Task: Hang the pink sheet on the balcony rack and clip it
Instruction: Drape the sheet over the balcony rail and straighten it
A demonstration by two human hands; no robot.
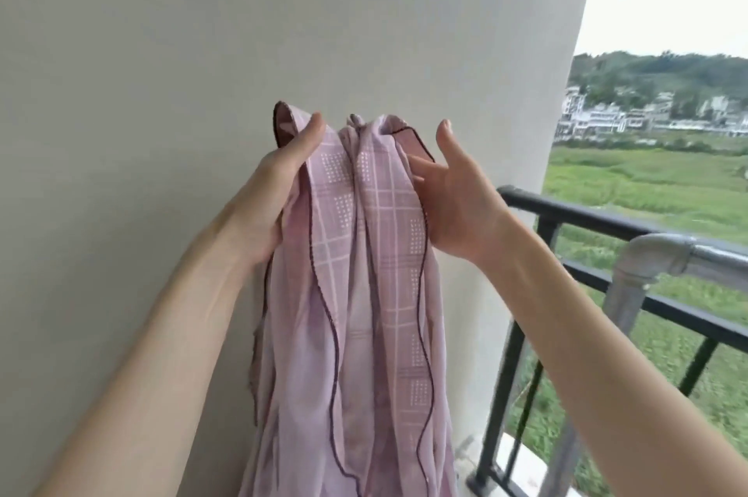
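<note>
Setting: a balcony seen from a head-worn camera, with a plain pale grey wall (162, 51) filling the left and centre.
Sheet: a thin pink cotton sheet (364, 294) with a white check and dotted-square print and a dark stitched hem, held up bunched in front of the wall at chest height and hanging down in long folds past the bottom of the view.
Sheet position: in the air between the 2 hands, left of the railing and touching neither it nor the pipe.
Left hand (267, 192): grasping the sheet's upper left edge, thumb in front and fingers behind the cloth, with a dark-hemmed corner sticking up above the thumb.
Right hand (457, 192): palm turned toward the sheet, thumb raised free of it; the fingers reach into the folds on the right side, but I cannot tell whether they pinch the cloth or only touch it.
Arms: both forearms bare, reaching up from the lower corners.
Railing: a black metal balcony railing (599, 219) with upright bars at right.
Pipe: a grey metal pipe with an elbow joint (655, 253), standing just inside the railing.
Beyond: a green field (647, 184), white buildings (607, 118) and wooded hills.
</note>
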